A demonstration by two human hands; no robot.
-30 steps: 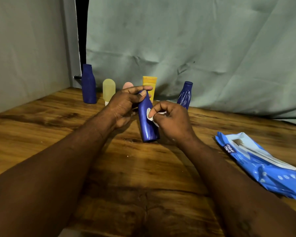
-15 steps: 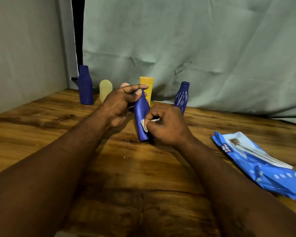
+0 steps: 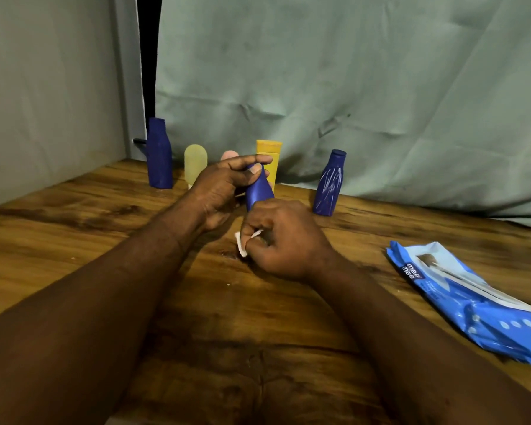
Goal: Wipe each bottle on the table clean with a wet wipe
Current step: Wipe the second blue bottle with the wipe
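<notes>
Hands share the work: left hand pinches the blue bottle by its top, steadying it over the tabletop, while right hand, fingers curled, clutches the wet wipe at its base.

Wrinkled green cloth hangs behind; pale wall left; dark gap between.

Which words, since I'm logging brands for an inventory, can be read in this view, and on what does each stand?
"mee mee": white letters on a dark patch at the near left corner of the blue wipe pack.
Smaller print on the pack's label: too blurred to read.
Scuffed blue bottle: white streaks only, no legible text.
Held blue bottle, tall blue bottle, yellow tube: no text visible.
</notes>
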